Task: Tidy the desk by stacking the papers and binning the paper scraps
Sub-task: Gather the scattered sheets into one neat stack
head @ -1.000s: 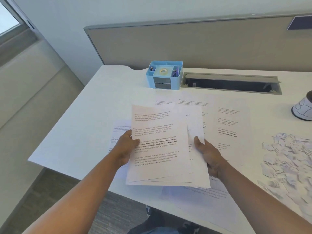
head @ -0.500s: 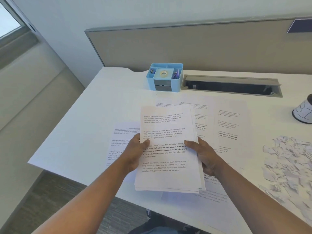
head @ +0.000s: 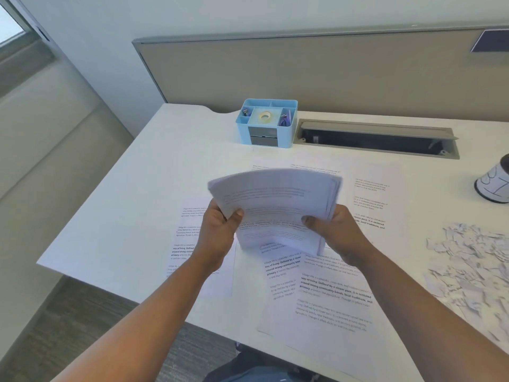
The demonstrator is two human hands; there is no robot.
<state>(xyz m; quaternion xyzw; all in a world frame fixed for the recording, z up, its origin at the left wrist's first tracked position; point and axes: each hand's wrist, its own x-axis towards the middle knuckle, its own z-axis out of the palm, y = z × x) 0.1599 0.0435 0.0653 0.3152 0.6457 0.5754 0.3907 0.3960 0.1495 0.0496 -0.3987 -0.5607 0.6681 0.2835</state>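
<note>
The bench (head: 154, 194) carries everything, and most of its middle is taken up by loose sheets (head: 325, 299) lying flat, overlapping at odd angles, some near me and some further back, because I have not gathered those yet. To the right the scraps (head: 473, 266) lie heaped in one spread, well apart from the sheets, so I judge they can wait until the papers are done. I see no bin in view.

I hold the stack (head: 275, 205) above the bench with both hands, tipped up on its lower edge over the loose sheets; it bows into an arch and looks blurred. I judge I have it upright like this to knock the edges square, since the right edge shows the sheets stepped rather than flush. My left hand (head: 217, 232) is clamped on the left edge, thumb on the front; my right hand (head: 336, 232) grips the right edge the same way.

At the back stands the blue organiser (head: 265, 139), with a tape roll (head: 265, 116) in its middle compartment, small clips in the left one and something purple in the right. Beside it the cable tray (head: 377, 139) sits open and dark inside. A cup (head: 493, 186) at the right edge is cut off; I cannot tell what it holds
</note>
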